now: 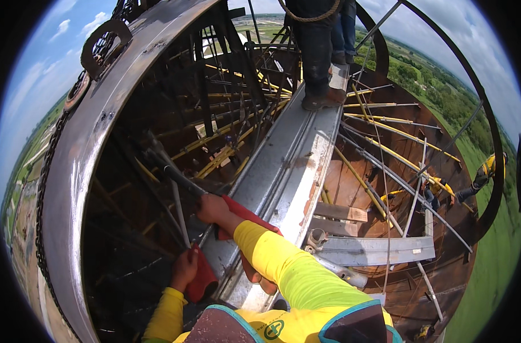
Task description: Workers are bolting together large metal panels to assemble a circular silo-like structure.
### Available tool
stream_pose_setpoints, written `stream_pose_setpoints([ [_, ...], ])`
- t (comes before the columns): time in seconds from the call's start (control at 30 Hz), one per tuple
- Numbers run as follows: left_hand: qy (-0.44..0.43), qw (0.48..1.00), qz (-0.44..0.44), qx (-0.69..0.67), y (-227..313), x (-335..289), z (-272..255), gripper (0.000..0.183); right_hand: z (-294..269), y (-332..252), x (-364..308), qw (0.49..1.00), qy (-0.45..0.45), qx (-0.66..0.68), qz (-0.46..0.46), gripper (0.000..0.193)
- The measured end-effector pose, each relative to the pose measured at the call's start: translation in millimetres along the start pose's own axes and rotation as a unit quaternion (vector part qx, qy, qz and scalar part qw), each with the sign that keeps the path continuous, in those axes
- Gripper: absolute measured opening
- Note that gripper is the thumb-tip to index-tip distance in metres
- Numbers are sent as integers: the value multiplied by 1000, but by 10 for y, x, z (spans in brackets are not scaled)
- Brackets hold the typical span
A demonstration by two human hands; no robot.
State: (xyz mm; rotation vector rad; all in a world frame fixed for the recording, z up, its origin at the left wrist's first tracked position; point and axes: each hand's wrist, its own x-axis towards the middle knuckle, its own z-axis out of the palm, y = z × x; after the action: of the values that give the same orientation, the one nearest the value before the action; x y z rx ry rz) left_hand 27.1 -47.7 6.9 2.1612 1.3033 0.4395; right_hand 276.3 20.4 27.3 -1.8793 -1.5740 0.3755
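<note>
Leaning down beside the long metal plank [283, 166], a dark bar [179, 176] is meeting my right hand [212, 209]; a thin pale rod [180, 214] is pointing down to my left hand [183, 270], which is resting beside red cloth [203, 275]; my fingers are bending inward on both hands, but I can't tell if they're pinching anything; farther up, somebody's brown boot [323, 99] is standing on the plank; yellow poles [400, 150] are spreading out on the right.

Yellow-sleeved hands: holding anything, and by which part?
Right hand seemingly holds the near end of a dark tube. Left hand: can't tell whether it holds the pale rod.
</note>
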Motion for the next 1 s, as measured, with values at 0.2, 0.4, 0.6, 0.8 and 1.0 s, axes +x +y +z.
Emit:
stream_pose_setpoints([
  [0.2,-2,1000,4,-12,4,-6,-11,46,-54,-49,-25,1000,-8,-22,6,33],
  [0.4,-7,999,4,-33,-248,-56,107,45,-42,-86,-106,999,-41,-26,-10,32],
  [0.6,-1,999,-32,-32,-254,-42,143,50,-54,-127,-61,999,-37,-10,-10,31],
  [0.8,11,1000,0,-16,96,38,-56,46,-91,37,86,999,1,-31,-24,35],
  [1.0,15,1000,5,-21,-19,-31,-75,46,4,-46,36,999,-17,-29,-42,34],
])
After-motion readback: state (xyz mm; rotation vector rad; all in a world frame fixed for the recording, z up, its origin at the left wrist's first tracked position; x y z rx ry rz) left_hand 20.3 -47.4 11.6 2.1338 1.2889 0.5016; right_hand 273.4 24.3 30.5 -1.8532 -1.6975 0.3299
